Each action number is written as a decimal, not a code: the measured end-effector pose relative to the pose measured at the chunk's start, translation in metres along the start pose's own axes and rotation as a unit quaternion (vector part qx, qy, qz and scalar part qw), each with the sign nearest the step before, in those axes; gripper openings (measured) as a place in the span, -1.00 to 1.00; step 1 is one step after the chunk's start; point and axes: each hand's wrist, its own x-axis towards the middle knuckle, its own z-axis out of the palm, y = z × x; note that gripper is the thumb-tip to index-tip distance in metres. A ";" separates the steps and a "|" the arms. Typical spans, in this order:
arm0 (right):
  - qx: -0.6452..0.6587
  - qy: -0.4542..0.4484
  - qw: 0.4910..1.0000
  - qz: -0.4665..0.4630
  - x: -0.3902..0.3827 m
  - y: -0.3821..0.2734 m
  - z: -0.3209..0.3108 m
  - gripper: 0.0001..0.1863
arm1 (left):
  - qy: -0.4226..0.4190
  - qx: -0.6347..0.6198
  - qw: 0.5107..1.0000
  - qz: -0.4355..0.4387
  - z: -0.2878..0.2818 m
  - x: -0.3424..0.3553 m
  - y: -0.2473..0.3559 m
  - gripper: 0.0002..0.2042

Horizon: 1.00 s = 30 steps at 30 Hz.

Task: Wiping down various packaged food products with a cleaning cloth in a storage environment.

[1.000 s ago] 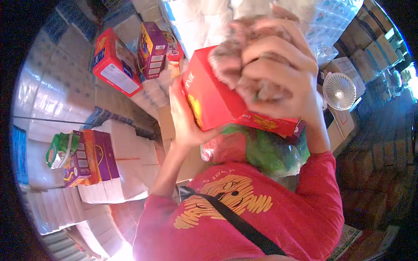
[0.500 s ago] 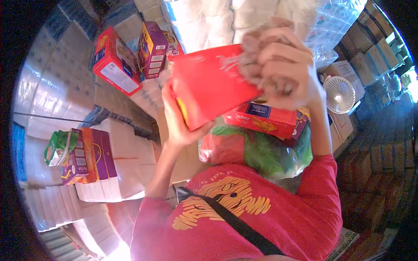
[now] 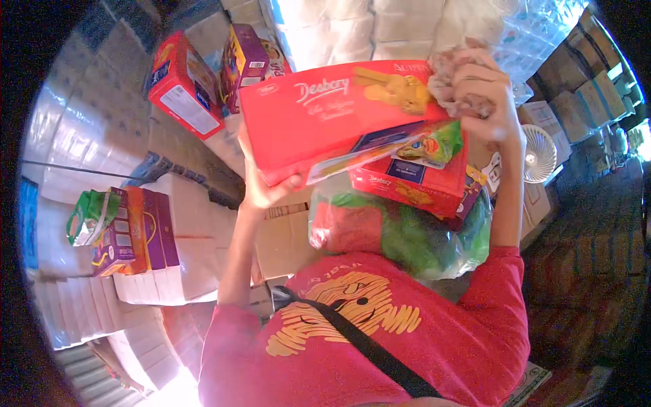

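Observation:
A red biscuit box (image 3: 319, 132) is held up in front of me, its broad printed face toward me. My left hand (image 3: 266, 188) is closed around its lower left corner, the thumb along the bottom edge. At the box's right end, my right hand (image 3: 489, 95) grips a crumpled greyish-brown cloth (image 3: 444, 78). The cloth touches or nearly touches that end; I cannot tell which. Just below lies another red biscuit box (image 3: 410, 191), with a small green packet (image 3: 437, 146) above it. Under these is a clear plastic-wrapped green and red bundle (image 3: 434, 237).
A red box (image 3: 186, 88) and a purple box (image 3: 243, 57) stand at the far left. Purple and orange gift boxes (image 3: 152, 227) sit on white cartons (image 3: 196, 264) to the left. A white fan (image 3: 539, 154) is at right. Wrapped white packs (image 3: 339, 30) are stacked behind.
The biscuit box has turned, so its printed face and biscuit picture now show. My right hand with the cloth has shifted right, and my left hand slightly left and down.

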 end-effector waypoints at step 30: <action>0.074 0.089 0.987 -0.111 0.033 -0.052 0.027 -0.79 | 0.048 0.223 0.949 0.218 0.035 0.008 0.026 0.10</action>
